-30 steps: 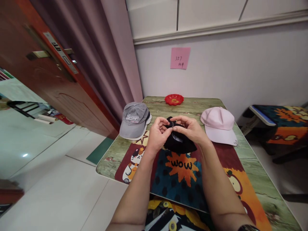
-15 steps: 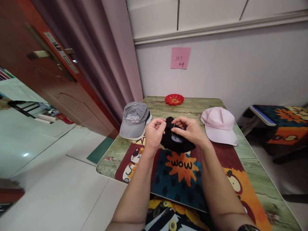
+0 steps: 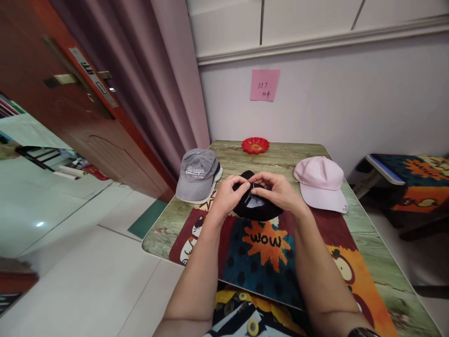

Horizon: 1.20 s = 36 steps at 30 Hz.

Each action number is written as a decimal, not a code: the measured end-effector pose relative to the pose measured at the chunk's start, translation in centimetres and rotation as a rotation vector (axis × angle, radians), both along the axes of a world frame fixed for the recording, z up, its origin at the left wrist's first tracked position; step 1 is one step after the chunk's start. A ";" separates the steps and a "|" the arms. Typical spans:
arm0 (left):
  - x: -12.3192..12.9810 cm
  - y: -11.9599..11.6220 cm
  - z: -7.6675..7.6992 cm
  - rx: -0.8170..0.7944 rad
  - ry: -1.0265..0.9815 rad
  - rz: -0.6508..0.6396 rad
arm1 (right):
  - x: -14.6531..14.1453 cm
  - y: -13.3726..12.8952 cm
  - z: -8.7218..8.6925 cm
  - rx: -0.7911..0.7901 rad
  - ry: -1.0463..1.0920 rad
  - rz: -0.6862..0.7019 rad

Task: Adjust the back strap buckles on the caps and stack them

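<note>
A black cap [image 3: 257,213] lies between my hands over the middle of the table, with a pale patch of lettering showing inside it. On its left edge, my left hand [image 3: 229,194] pinches the black fabric between thumb and forefinger. Close beside it, my right hand [image 3: 277,189] also pinches the cap's edge, and a small white bit shows at those fingertips. The fingertips of both hands nearly meet. A grey cap [image 3: 196,175] with white lettering rests on a paler one at the left, and a pink cap [image 3: 321,182] sits at the right.
A red scalloped dish [image 3: 255,145] stands near the back edge of the wood-patterned table [image 3: 161,229]. A colourful mat [image 3: 259,262] lies under my forearms. A pink note [image 3: 264,85] is on the wall, a door [image 3: 115,140] at the left, another table [image 3: 417,182] at the right.
My left hand has moved right and slightly down, closer to my right hand. The black cap has shifted and tilted a little between them.
</note>
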<state>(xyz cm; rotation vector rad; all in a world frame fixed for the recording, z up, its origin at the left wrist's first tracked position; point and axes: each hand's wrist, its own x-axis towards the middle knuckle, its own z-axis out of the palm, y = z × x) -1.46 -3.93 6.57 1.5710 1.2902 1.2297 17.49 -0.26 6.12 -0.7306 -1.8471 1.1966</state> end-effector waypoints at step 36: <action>1.2 -0.8 0.2 -0.085 -0.474 -0.033 | -1.2 -2.2 1.9 0.217 -0.144 -0.269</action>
